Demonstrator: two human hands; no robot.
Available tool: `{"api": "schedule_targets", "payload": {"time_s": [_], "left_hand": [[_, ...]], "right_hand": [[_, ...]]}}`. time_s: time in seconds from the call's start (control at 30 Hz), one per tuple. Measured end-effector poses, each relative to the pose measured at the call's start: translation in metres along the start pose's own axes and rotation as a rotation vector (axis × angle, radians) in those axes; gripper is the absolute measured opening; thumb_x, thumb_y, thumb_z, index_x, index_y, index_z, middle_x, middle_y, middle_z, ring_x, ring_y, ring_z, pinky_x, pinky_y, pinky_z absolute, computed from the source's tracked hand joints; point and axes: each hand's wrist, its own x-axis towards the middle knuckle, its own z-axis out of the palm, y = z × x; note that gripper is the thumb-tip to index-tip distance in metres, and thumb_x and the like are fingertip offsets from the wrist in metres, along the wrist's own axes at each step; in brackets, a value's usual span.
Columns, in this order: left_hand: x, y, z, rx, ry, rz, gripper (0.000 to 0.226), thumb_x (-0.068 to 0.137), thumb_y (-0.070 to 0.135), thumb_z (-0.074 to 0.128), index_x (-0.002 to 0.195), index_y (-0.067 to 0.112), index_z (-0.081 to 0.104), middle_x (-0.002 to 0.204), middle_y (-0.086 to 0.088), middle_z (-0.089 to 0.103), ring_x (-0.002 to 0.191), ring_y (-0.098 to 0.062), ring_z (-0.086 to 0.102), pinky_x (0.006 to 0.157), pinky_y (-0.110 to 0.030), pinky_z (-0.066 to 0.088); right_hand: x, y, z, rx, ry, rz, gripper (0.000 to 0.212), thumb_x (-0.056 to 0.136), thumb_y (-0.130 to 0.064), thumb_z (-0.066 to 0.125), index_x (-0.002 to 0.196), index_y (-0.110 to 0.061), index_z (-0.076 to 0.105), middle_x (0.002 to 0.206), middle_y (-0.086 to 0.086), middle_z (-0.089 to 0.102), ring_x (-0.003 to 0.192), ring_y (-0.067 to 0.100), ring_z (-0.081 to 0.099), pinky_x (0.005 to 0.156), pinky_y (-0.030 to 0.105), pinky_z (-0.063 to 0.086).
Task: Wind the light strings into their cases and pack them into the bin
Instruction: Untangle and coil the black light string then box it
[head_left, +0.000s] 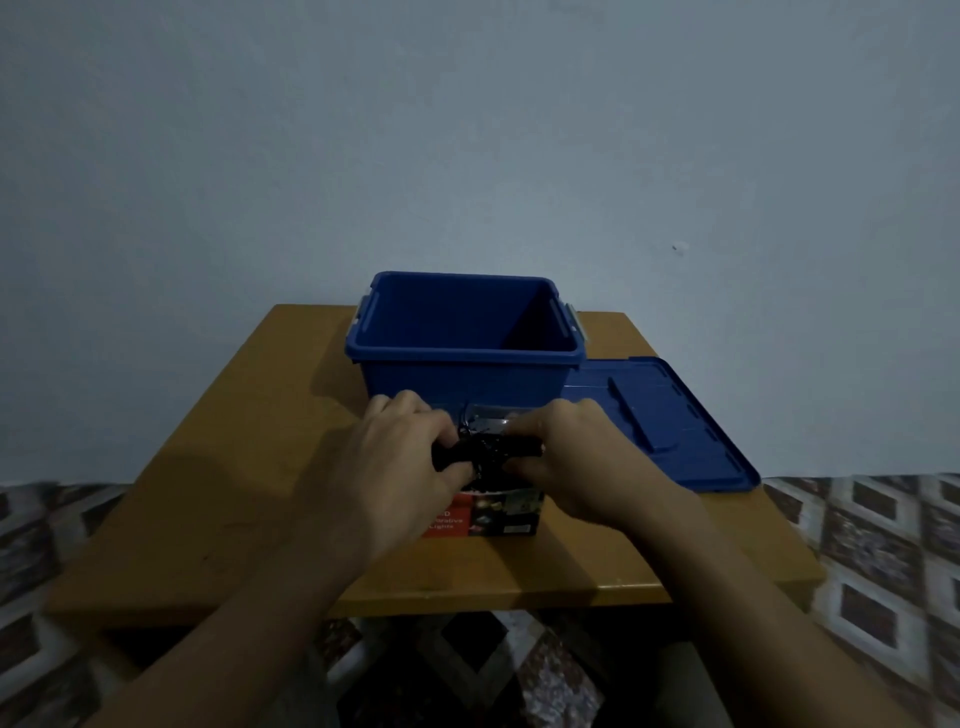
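A dark bundle of light string sits between my two hands, just above a small printed case with a red and black label. My left hand grips the bundle's left end with curled fingers. My right hand pinches its right end. A clear plastic piece shows behind the bundle. The open blue bin stands right behind the case on the wooden table. I see nothing inside the bin from this angle.
The bin's blue lid lies flat on the table to the right of the bin, overhanging the table's right edge. A plain wall rises behind. Patterned floor tiles surround the table.
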Motion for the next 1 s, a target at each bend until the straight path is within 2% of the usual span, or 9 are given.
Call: {"api": "schedule_targets", "payload": {"time_s": [0.13,0.23,0.3,0.43,0.53,0.7,0.77,0.87,1.0], "left_hand": [[-0.005,-0.015,0.003,-0.124,-0.020,0.005,0.037,0.081,0.060,0.067,0.113,0.041,0.062,0.108,0.023,0.049,0.108,-0.004,0.041,0.091,-0.033,0.045],[-0.012,-0.019,0.009,-0.199,0.055,0.058,0.040,0.081,0.061,0.067,0.115,0.041,0.062,0.107,0.028,0.053,0.105,0.000,0.043,0.086,-0.023,0.042],[-0.017,-0.019,0.014,-0.214,0.127,0.082,0.032,0.086,0.049,0.069,0.114,0.035,0.069,0.106,0.025,0.058,0.102,0.000,0.045,0.082,-0.014,0.037],[-0.021,-0.018,0.017,-0.193,0.231,0.104,0.015,0.091,0.027,0.071,0.104,0.026,0.078,0.095,0.020,0.067,0.095,-0.001,0.049,0.077,-0.010,0.037],[-0.022,-0.019,0.018,-0.198,0.264,0.067,0.018,0.090,0.031,0.071,0.104,0.024,0.078,0.091,0.024,0.061,0.092,0.001,0.051,0.076,-0.009,0.038],[-0.026,-0.014,0.020,-0.214,0.247,0.089,0.038,0.089,0.040,0.060,0.122,0.023,0.069,0.115,0.018,0.062,0.114,-0.002,0.049,0.087,-0.009,0.035],[-0.026,-0.014,0.023,-0.211,0.210,0.090,0.039,0.091,0.042,0.060,0.124,0.023,0.070,0.122,0.018,0.062,0.120,-0.001,0.046,0.091,-0.006,0.032],[-0.026,-0.014,0.027,-0.181,0.193,0.093,0.035,0.096,0.040,0.059,0.125,0.023,0.070,0.126,0.017,0.063,0.123,0.001,0.042,0.093,-0.001,0.029],[-0.028,-0.012,0.031,-0.091,0.194,0.118,0.045,0.096,0.049,0.047,0.129,0.026,0.066,0.116,0.020,0.067,0.123,-0.008,0.045,0.095,-0.028,0.041]], "right_hand": [[-0.001,0.006,0.006,-0.129,0.056,-0.044,0.025,0.096,-0.032,0.063,0.120,-0.028,0.070,0.107,-0.007,0.044,0.097,0.007,0.037,0.079,0.020,0.034],[-0.002,0.008,0.012,-0.099,0.041,-0.052,0.020,0.096,-0.029,0.062,0.114,-0.028,0.072,0.111,-0.007,0.055,0.101,0.008,0.044,0.085,0.024,0.044],[-0.001,0.008,0.016,-0.035,0.063,-0.042,0.020,0.094,-0.027,0.065,0.114,-0.028,0.071,0.110,-0.007,0.064,0.103,0.013,0.054,0.088,0.031,0.051],[-0.006,0.008,0.015,0.186,0.146,0.074,0.031,0.087,-0.028,0.076,0.110,-0.029,0.055,0.101,-0.014,0.061,0.086,0.002,0.056,0.066,0.012,0.048],[-0.015,0.008,0.012,0.231,0.204,0.069,0.025,0.089,-0.027,0.073,0.097,-0.035,0.051,0.093,-0.018,0.056,0.076,-0.004,0.051,0.060,0.007,0.044],[-0.026,0.004,0.014,0.251,0.361,0.024,0.020,0.089,-0.026,0.071,0.087,-0.039,0.057,0.078,-0.018,0.055,0.079,-0.006,0.053,0.065,0.009,0.043],[-0.023,0.006,0.020,0.183,0.350,0.044,0.019,0.091,-0.031,0.069,0.083,-0.044,0.058,0.083,-0.016,0.055,0.078,-0.002,0.051,0.060,0.012,0.040],[-0.016,0.006,0.026,0.108,0.315,0.086,0.006,0.093,-0.035,0.065,0.093,-0.041,0.067,0.089,-0.014,0.049,0.081,-0.001,0.042,0.060,0.012,0.032],[-0.009,0.007,0.029,-0.072,0.233,0.019,0.017,0.097,-0.036,0.059,0.106,-0.030,0.072,0.096,-0.012,0.058,0.088,0.005,0.031,0.068,0.018,0.031]]}}
